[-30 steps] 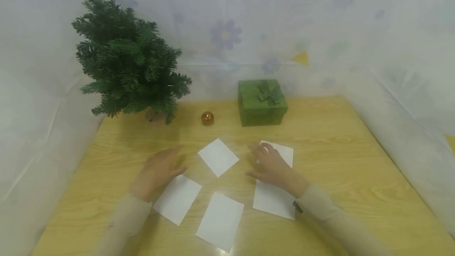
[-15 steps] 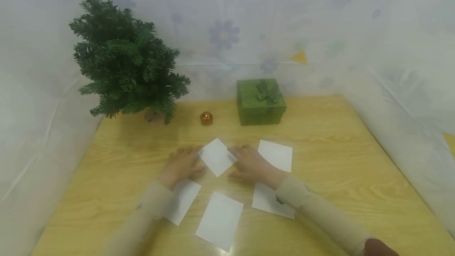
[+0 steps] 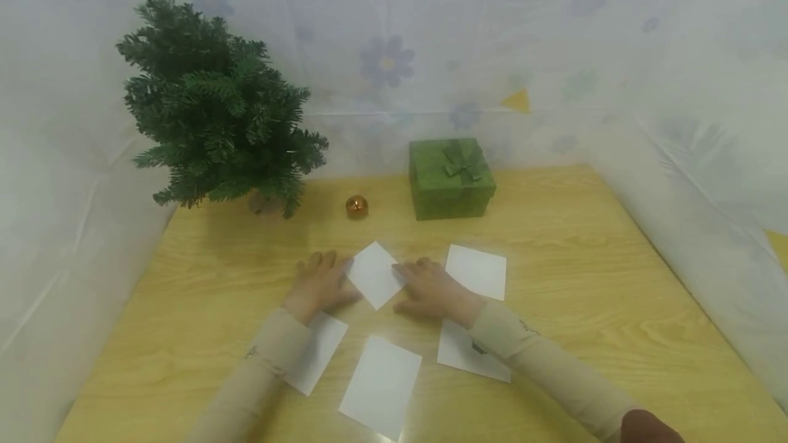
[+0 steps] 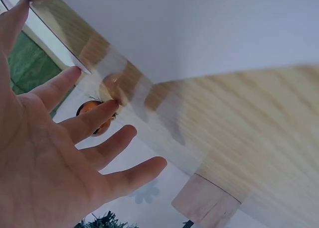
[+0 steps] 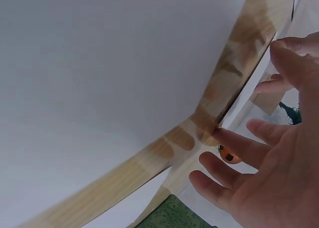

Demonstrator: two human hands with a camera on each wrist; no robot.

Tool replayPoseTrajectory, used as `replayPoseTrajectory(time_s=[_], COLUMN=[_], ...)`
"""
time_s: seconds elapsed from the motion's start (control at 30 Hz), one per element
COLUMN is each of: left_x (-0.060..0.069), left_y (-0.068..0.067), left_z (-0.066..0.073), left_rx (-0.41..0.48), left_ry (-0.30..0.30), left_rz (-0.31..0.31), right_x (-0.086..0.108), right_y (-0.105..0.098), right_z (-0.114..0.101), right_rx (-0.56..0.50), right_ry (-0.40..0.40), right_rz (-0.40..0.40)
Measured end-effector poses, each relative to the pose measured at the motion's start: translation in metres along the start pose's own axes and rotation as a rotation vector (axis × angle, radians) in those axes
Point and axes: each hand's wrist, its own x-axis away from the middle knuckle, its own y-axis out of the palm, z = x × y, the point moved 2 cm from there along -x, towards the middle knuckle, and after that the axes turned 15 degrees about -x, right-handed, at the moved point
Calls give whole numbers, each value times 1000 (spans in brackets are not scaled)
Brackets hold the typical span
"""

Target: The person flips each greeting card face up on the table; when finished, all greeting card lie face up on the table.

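Note:
A white paper square [image 3: 375, 275] lies turned cornerwise on the wooden table, between both hands. My left hand [image 3: 319, 287] touches its left corner; in the left wrist view the fingers [image 4: 94, 119] are spread and relaxed. From the other side, my right hand [image 3: 436, 290] reaches the right corner with its index fingertip. Its fingers [image 5: 244, 146] look loosely bent in the right wrist view and grip nothing. More white sheets surround the hands: one [image 3: 321, 351] partly under the left wrist, one [image 3: 462, 354] partly under the right, one [image 3: 380, 388] nearer me, one [image 3: 477, 272] at right.
Along the back of the table [image 3: 585, 245] stand a small artificial Christmas tree [image 3: 215, 108], a shiny copper-coloured ball ornament [image 3: 357, 207] and a green gift box [image 3: 452, 180] with a bow. Floral white sheeting [image 3: 388, 12] encloses the sides and back.
Both hands have moved inward, from apart on either side to the corners of the middle paper square. Over the last half second they barely shift. The papers keep their places.

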Motion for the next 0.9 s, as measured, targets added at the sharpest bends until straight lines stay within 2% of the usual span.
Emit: replayPoseTrajectory(time_s=[0.3,0.5,0.63,0.77,0.9], left_x=[-3,-3,-2,-1,-2], left_y=[3,5,5,4,3], left_z=[2,2,0,-2,-4], left_rx=[-34,-47,-34,19,60], left_ry=[-4,13,21,16,18], left_rz=[64,104,117,95,67], right_x=[2,2,1,1,1], right_y=[1,3,4,2,1], right_z=[2,2,2,1,2], right_rx=[-22,-52,-64,-92,-117], right_ry=[-18,-56,-100,-151,-154], right_rz=[-32,-8,55,152,198])
